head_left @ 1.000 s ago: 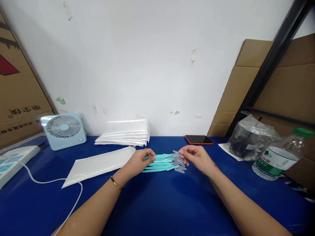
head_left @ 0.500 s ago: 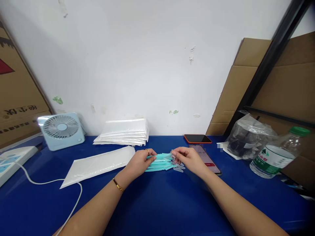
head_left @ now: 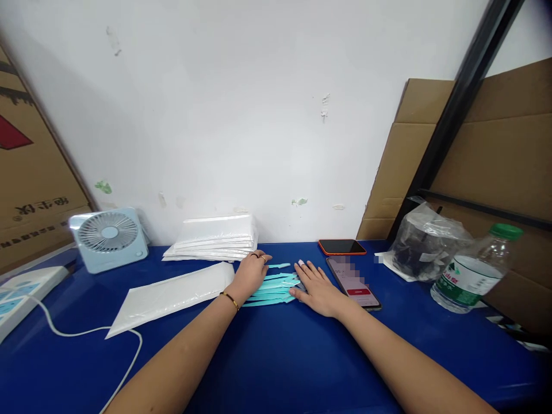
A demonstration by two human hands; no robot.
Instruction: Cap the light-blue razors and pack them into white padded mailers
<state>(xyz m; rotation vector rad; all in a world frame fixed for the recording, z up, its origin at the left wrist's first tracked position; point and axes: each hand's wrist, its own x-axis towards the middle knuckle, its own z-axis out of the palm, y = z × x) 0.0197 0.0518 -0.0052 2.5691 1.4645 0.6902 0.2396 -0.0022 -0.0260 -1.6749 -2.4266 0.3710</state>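
Note:
Slim teal strips with clear tips [head_left: 271, 292] lie fanned side by side on the blue table. My left hand [head_left: 251, 273] rests over their left ends, fingers reaching forward and right, its thumb mostly hidden. A single teal strip [head_left: 279, 265] pokes out beside those fingers, a little apart from the rest. Flat on the right side of the fan is my right hand [head_left: 319, 289], fingers spread, covering most of the clear tips. To the left of my left hand, a white padded envelope [head_left: 172, 293] lies on the table.
Against the wall stands a stack of white padded envelopes [head_left: 215, 236]. A light-blue fan [head_left: 108, 236], a power strip [head_left: 26, 296] and a white cable [head_left: 81, 333] are at left. On the right are two phones [head_left: 342, 247], a bagged dark item [head_left: 425, 244] and a water bottle [head_left: 470, 276].
Both hands have come down onto the strips. My right hand has gone from a pinch at the clear tips to lying spread. One strip now sits apart at the far side.

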